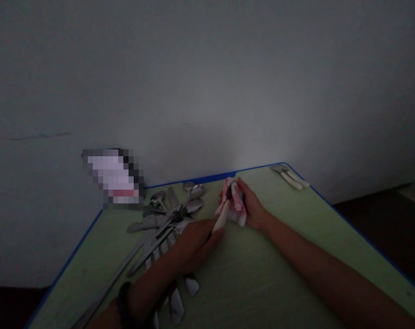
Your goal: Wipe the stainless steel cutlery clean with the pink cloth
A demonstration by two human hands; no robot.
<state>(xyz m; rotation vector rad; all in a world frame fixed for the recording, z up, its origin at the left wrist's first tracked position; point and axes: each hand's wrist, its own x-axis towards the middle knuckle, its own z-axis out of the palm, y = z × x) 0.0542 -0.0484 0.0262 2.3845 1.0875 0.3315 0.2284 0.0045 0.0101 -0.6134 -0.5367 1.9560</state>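
Both our hands grip above the table: our left hand has fingers clamped on a pale-handled utensil, our right hand on cloth around its end, near piled cutlery.

wall: grey, scuffed | table: green, blue-edged | pixelated object: table's far-left corner

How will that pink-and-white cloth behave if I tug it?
The cloth is probably floppy, since it folds loosely in the right hand. It looks thin, so likely light. Bunched around the pale-handled utensil, it may drag when pulled.
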